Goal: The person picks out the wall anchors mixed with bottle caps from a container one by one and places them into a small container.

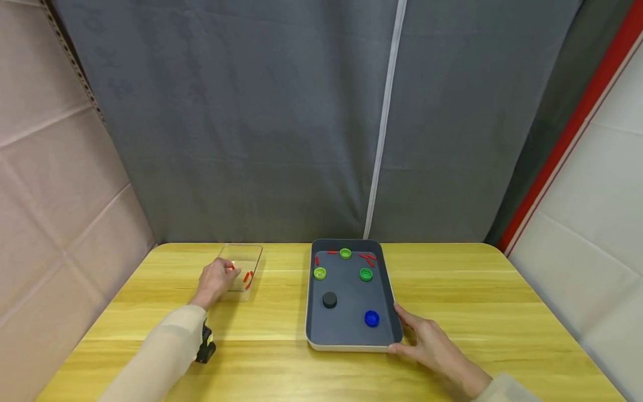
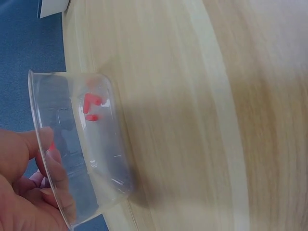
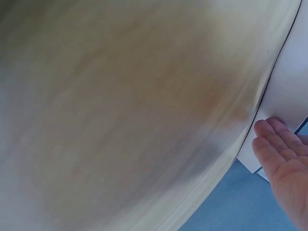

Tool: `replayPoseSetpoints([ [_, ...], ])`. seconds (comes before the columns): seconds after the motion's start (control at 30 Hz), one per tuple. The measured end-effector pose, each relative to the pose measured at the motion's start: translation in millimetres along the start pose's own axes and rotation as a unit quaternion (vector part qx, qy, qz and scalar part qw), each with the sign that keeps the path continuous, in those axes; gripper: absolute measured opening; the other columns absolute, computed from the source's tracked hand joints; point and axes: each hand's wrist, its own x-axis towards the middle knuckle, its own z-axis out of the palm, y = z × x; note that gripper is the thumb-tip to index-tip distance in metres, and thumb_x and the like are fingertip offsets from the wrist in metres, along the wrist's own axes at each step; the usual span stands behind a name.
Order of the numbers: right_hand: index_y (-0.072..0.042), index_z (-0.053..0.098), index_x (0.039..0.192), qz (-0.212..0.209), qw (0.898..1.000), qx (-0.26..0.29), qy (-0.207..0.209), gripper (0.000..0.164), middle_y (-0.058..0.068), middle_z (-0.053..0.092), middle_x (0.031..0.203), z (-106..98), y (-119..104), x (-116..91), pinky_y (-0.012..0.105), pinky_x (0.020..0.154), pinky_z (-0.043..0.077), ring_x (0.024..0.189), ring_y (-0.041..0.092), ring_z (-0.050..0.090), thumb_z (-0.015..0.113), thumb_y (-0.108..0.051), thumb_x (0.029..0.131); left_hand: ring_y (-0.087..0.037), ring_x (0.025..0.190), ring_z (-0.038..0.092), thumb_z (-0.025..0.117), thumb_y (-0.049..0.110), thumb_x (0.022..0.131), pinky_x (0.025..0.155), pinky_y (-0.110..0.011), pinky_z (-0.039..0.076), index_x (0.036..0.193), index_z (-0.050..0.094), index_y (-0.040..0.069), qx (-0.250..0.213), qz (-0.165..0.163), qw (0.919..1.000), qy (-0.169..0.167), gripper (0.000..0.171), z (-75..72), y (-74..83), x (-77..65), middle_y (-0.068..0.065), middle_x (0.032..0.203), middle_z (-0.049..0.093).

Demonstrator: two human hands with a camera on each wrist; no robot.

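Over the clear plastic container, my left hand pinches a small red stick between thumb and finger. Several more red sticks lie on the container's floor. To the right is a grey tray with a white outside, flat on the table. My right hand touches its front right corner, fingers straight along the side and thumb at the front edge. In the right wrist view the tray wall shows past the fingers.
Inside the tray are a yellow-green cap, a light green cap, a green cap, a black cap, a blue cap and several red sticks. A grey curtain hangs behind the wooden table.
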Motion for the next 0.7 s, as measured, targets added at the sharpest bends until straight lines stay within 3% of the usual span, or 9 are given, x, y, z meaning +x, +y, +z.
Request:
replayPoseSetpoints([
  [0.27,0.003,0.038,0.140,0.016,1.000,0.001,-0.004,0.096,0.023,0.047,0.137,0.6,-1.2,-0.1,0.044,0.094,0.043,0.123,0.035,0.050,0.071,-0.056,0.072,-0.034,0.090,0.061,0.064,0.018,0.087,0.080,-0.046,0.045,0.113,0.055,-0.010,0.002,-0.005,1.0000,-0.006,0.039,0.6,0.6,-2.2,-0.022,0.099,0.065],
  [0.47,0.004,0.039,0.140,0.004,1.000,0.003,0.000,0.093,0.023,0.047,0.136,0.8,-0.3,0.2,0.044,0.094,0.043,0.122,0.034,0.051,0.073,-0.050,0.073,-0.035,0.091,0.062,0.062,0.018,0.088,0.081,-0.047,0.045,0.114,0.056,-0.010,-0.009,0.012,0.9998,0.013,0.038,2.3,5.8,-1.4,-0.022,0.098,0.066],
  [0.6,0.005,0.039,0.139,-0.003,1.000,0.000,0.001,0.092,0.023,0.047,0.137,0.8,0.9,0.3,0.044,0.094,0.043,0.122,0.035,0.050,0.074,-0.048,0.074,-0.034,0.088,0.063,0.060,0.020,0.090,0.079,-0.046,0.047,0.117,0.055,-0.008,-0.040,0.012,0.9989,0.020,0.039,6.9,23.2,0.9,-0.022,0.099,0.066],
  [0.7,0.005,0.038,0.139,-0.005,1.000,-0.003,0.002,0.091,0.023,0.047,0.137,0.2,1.5,0.3,0.044,0.093,0.044,0.123,0.035,0.050,0.073,-0.048,0.074,-0.031,0.088,0.063,0.060,0.023,0.091,0.076,-0.042,0.049,0.120,0.056,-0.004,-0.077,0.007,0.9968,0.021,0.040,15.4,45.9,2.9,-0.021,0.103,0.065],
])
